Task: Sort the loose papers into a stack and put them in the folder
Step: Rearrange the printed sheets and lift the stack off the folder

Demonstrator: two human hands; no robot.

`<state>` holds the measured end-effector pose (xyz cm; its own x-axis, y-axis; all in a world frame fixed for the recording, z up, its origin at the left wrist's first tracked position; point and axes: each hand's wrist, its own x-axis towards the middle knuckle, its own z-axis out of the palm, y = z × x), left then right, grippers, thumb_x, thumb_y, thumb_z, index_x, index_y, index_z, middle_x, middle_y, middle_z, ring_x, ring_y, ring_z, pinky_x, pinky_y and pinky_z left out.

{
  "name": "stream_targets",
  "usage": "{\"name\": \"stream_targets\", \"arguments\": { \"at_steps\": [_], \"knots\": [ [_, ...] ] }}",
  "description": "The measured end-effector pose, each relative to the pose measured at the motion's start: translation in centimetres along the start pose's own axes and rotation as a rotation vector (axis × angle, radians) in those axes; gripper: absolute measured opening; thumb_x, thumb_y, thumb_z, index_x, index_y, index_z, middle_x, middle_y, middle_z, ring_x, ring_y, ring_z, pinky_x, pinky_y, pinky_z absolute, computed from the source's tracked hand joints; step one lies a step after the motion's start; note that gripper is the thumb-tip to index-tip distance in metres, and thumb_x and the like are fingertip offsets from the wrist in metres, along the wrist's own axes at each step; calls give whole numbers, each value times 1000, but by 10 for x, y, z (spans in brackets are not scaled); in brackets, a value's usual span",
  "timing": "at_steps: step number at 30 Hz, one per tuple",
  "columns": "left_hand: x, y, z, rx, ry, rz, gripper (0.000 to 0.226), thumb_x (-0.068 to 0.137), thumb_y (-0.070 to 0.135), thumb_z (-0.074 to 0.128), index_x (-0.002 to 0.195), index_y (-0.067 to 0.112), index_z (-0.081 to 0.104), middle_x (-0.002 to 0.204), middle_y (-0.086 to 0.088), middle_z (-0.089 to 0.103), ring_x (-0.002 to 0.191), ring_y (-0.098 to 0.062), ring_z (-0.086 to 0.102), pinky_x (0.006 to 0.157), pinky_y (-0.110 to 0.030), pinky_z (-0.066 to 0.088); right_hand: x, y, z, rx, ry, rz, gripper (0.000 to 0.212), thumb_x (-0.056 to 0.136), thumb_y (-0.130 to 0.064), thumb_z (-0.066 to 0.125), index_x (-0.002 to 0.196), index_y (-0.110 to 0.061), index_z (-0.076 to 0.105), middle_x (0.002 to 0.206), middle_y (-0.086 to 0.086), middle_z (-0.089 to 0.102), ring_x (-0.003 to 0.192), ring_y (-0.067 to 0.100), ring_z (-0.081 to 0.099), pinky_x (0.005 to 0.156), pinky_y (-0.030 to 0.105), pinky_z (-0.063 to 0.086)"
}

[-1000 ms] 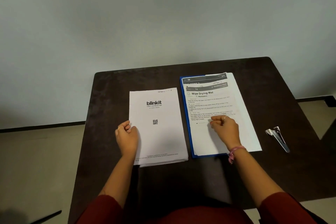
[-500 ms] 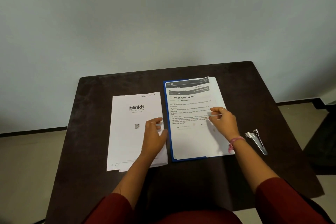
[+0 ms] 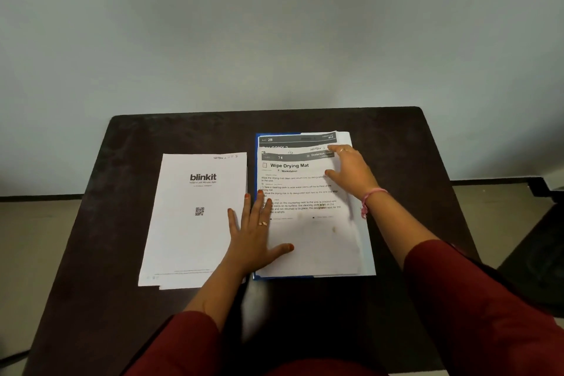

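Flat, fingers spread, my left hand [image 3: 256, 233] presses the "Wipe Drying Mat" sheet [image 3: 308, 223] on the blue folder [image 3: 255, 275] while my right hand [image 3: 351, 169], fingers straight, touches its top corner; squaring looks underway, next gather the blinkit stack [image 3: 189, 232].

— Where do we look from?
— We have one view only, worn on the head, facing forward and down over the table [image 3: 396, 137], with the wall [image 3: 274, 24] beyond it.
— How near are we?
— Close: both forearms reach in from the bottom edge, and the table fills the lower half.
— And the edges?
— The wide lens seems to bend them, so the corners are unclear.
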<state>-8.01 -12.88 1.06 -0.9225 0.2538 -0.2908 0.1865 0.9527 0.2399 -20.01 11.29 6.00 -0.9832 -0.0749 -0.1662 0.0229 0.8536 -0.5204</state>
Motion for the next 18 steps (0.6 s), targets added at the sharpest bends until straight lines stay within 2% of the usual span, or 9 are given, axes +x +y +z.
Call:
{"name": "stream_targets", "arguments": {
  "at_steps": [1,4,6,11,14,18],
  "knots": [
    [1,0,1,15,4,6,124,58,95,1,153,16,-4,152,3,-27,139,-20,-32,108,-57,-15,7,1,-1,-30,-9,-18,62,84,-20,70,140,-13,43,141,8,46,130,26,42,109,38,34],
    [4,-2,6,15,7,13,120,67,94,13,151,9,18,160,-5,2,145,-23,-12,106,-67,0,29,5,-1,-93,-65,-39,64,81,-24,72,138,-14,44,137,8,48,126,27,44,107,41,39],
    [5,-4,11,19,-13,2,118,70,93,15,150,7,23,159,-8,9,145,-24,-8,105,-67,1,41,8,-1,-81,-104,-21,65,79,-28,73,137,-16,46,134,7,50,123,25,47,103,43,43],
    [9,-6,20,10,9,-12,119,68,94,17,153,11,12,159,-3,-6,144,-21,-21,108,-63,-12,64,17,0,-133,-194,2,66,78,-40,73,136,-22,47,135,3,51,124,25,46,104,48,40],
    [11,-7,25,9,23,-13,119,68,94,17,153,11,10,159,-4,-5,144,-21,-22,108,-63,-13,73,22,1,-184,-206,-5,61,80,-42,72,134,-23,50,134,3,51,126,25,43,107,49,33],
    [13,-8,26,-12,18,-12,121,66,95,17,153,11,8,160,-5,-3,144,-19,-23,109,-63,-13,81,23,2,-239,-237,-11,62,78,-47,72,132,-24,53,132,5,50,124,26,43,105,48,33]
  ]
}}
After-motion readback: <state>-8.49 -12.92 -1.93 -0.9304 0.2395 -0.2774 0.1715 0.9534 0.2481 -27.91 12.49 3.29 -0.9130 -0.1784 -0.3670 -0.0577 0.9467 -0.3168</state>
